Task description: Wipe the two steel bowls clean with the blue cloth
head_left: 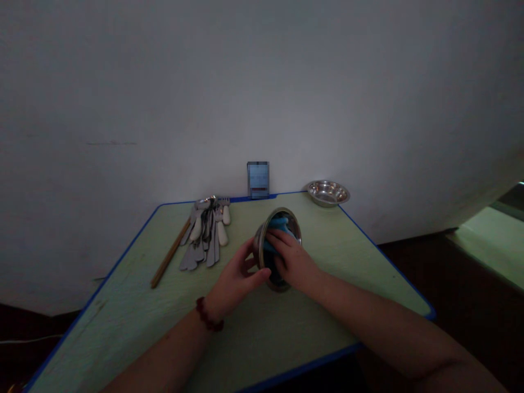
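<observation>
A metal bowl (295,222) is tipped on its side over the table, its mouth turned toward me. My left hand (241,273) grips its left rim, thumb at the front and fingers around the outside. Inside the bowl, my right hand (292,259) presses a blue cloth (279,222) against the inner wall. The right fingertips and part of the cloth are hidden within the bowl.
On the pale green table (327,245) with blue edging, a pile of cutlery (208,234) and wooden chopsticks (170,256) lie at left. A second metal bowl (328,194) stands at the back right corner. A phone (258,180) leans against the wall (262,82).
</observation>
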Demonstrator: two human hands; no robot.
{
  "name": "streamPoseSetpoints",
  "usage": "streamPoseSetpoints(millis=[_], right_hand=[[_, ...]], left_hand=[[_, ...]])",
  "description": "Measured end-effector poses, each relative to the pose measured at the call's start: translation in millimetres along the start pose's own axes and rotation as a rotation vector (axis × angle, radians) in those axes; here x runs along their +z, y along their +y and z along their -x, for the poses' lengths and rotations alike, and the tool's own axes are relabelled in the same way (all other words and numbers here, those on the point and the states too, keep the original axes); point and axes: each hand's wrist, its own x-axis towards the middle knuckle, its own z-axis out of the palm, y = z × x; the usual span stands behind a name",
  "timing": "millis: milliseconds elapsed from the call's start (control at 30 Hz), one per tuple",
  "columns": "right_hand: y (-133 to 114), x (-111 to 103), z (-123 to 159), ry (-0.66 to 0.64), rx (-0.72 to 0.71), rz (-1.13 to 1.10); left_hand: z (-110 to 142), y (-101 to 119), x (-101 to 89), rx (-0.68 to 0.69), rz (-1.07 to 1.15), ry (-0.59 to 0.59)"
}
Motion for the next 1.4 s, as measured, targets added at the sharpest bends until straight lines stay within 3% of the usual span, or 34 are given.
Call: streamPoseSetpoints(millis=[1400], right_hand=[[-2.2, -5.0, -1.5, -0.010, 0.046, 0.048]], left_hand=[[0.1, -1.9, -3.9, 0.029, 0.078, -0.003]])
